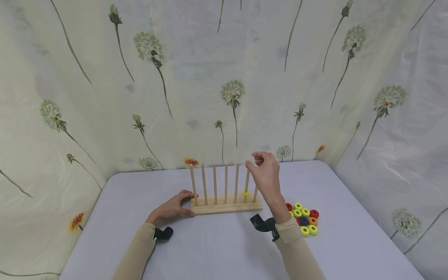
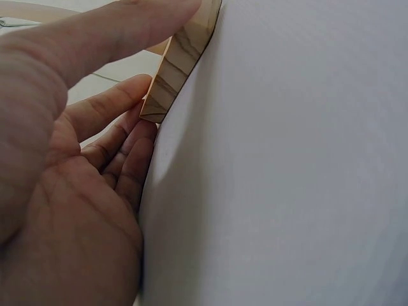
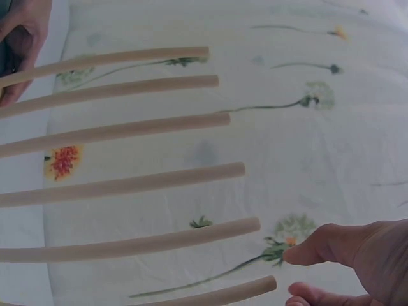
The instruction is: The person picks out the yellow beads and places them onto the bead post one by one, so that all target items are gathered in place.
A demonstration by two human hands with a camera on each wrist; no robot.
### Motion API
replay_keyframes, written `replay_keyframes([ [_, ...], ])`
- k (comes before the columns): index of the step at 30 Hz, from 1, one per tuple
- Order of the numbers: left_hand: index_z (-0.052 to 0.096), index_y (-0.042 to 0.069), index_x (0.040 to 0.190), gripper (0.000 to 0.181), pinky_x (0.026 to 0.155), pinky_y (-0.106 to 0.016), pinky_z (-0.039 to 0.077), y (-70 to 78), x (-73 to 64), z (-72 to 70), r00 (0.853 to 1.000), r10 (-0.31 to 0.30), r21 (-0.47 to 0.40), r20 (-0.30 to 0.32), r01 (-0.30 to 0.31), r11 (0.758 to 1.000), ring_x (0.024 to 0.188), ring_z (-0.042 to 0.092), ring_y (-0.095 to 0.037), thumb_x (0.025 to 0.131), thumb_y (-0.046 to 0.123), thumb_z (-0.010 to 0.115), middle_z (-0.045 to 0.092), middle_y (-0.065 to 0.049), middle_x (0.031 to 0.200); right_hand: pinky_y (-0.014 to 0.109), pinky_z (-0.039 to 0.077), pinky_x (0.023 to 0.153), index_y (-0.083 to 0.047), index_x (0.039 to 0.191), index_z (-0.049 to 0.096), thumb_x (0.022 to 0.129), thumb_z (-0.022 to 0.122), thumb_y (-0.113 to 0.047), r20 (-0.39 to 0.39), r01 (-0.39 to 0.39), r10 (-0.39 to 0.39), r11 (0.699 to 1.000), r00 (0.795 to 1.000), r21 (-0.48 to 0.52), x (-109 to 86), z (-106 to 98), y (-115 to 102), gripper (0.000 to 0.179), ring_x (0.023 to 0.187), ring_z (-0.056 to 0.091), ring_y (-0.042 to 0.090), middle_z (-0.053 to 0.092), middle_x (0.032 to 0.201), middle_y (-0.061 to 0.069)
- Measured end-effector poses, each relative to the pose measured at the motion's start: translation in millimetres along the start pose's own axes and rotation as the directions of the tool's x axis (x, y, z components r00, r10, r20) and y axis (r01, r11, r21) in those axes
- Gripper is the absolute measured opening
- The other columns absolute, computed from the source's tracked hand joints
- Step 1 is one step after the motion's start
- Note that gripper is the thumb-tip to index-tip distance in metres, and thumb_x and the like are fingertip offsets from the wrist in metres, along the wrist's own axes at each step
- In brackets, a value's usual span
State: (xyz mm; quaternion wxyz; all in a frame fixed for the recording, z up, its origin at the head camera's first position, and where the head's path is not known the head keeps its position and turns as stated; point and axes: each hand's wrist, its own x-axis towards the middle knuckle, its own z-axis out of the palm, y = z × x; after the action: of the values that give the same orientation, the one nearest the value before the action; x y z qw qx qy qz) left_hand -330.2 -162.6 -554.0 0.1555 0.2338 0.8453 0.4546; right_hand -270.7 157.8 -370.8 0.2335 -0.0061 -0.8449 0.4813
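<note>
A wooden peg rack (image 1: 227, 209), a flat base with several upright pegs, stands on the table. My left hand (image 1: 173, 207) grips the base's left end, thumb at the front and fingers behind. The left wrist view shows that end of the base (image 2: 169, 80) between thumb and fingers. One yellow ring (image 1: 245, 193) is threaded low on the second peg from the right. Over the top of that peg is my right hand (image 1: 267, 177), fingers loosely bent and holding nothing. In the right wrist view its thumb (image 3: 325, 245) and finger are apart beside the peg tops.
To the right of the rack lies a cluster of rings: yellow ones (image 1: 305, 212), red ones (image 1: 314, 214), a dark blue one (image 1: 303, 221) and an orange one (image 1: 313, 221). A flower-printed curtain (image 1: 196, 77) hangs behind the white table (image 1: 210, 249).
</note>
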Motion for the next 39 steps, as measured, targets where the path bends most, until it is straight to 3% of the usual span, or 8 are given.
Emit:
replay_keyframes([
  [12, 0.055, 0.014, 0.131, 0.066, 0.11, -0.05, 0.028, 1.4, -1.3, 0.6, 1.0, -0.012, -0.002, -0.002, 0.012, 1.0, 0.127, 0.041, -0.023, 0.073, 0.029, 0.084, 0.046, -0.004, 0.133, 0.036, 0.045, 0.079, -0.003, 0.108, 0.065, 0.086, 0.068, -0.017, -0.009, 0.015, -0.015, 1.0, 1.0, -0.013, -2.3, 1.0, 0.7, 0.027, 0.093, 0.054, 0.027, 0.057, 0.101, 0.012],
  [19, 0.056, 0.016, 0.131, 0.066, 0.11, -0.049, 0.029, -0.2, -0.1, -0.4, 1.0, 0.01, 0.042, 0.003, -0.01, 0.999, 0.127, 0.041, -0.021, 0.074, 0.035, 0.083, 0.046, -0.002, 0.133, 0.036, 0.046, 0.079, -0.002, 0.108, 0.065, 0.085, 0.069, -0.015, -0.014, 0.03, -0.03, 0.999, 0.999, -0.015, -1.3, 0.5, 1.1, 0.026, 0.092, 0.055, 0.026, 0.058, 0.101, 0.013],
  [27, 0.055, 0.01, 0.13, 0.062, 0.109, -0.051, 0.029, 1.1, -0.6, 1.2, 1.0, 0.026, 0.029, -0.002, -0.026, 0.999, 0.126, 0.042, -0.024, 0.076, 0.024, 0.082, 0.046, -0.006, 0.133, 0.038, 0.047, 0.083, -0.002, 0.111, 0.064, 0.086, 0.068, -0.015, 0.017, 0.022, -0.022, 1.0, 1.0, -0.008, -2.0, -1.7, 1.9, 0.028, 0.094, 0.055, 0.026, 0.057, 0.105, 0.013],
  [34, 0.055, 0.015, 0.132, 0.069, 0.111, -0.049, 0.028, -1.0, 0.9, -0.4, 1.0, 0.002, 0.033, 0.005, -0.002, 0.999, 0.128, 0.04, -0.021, 0.073, 0.037, 0.084, 0.046, -0.001, 0.133, 0.038, 0.047, 0.084, -0.003, 0.11, 0.064, 0.086, 0.069, -0.016, 0.031, 0.033, -0.033, 0.999, 0.999, 0.01, -2.3, -4.5, 3.3, 0.028, 0.095, 0.056, 0.026, 0.058, 0.105, 0.013],
  [39, 0.056, 0.016, 0.131, 0.067, 0.111, -0.049, 0.028, -1.0, 0.5, -0.3, 1.0, 0.005, 0.035, 0.007, -0.005, 0.999, 0.127, 0.041, -0.021, 0.072, 0.036, 0.084, 0.046, -0.001, 0.132, 0.035, 0.046, 0.082, -0.004, 0.11, 0.063, 0.086, 0.07, -0.017, 0.042, 0.036, -0.038, 0.999, 0.998, 0.028, -3.2, -7.0, 5.8, 0.028, 0.095, 0.057, 0.029, 0.059, 0.104, 0.011],
])
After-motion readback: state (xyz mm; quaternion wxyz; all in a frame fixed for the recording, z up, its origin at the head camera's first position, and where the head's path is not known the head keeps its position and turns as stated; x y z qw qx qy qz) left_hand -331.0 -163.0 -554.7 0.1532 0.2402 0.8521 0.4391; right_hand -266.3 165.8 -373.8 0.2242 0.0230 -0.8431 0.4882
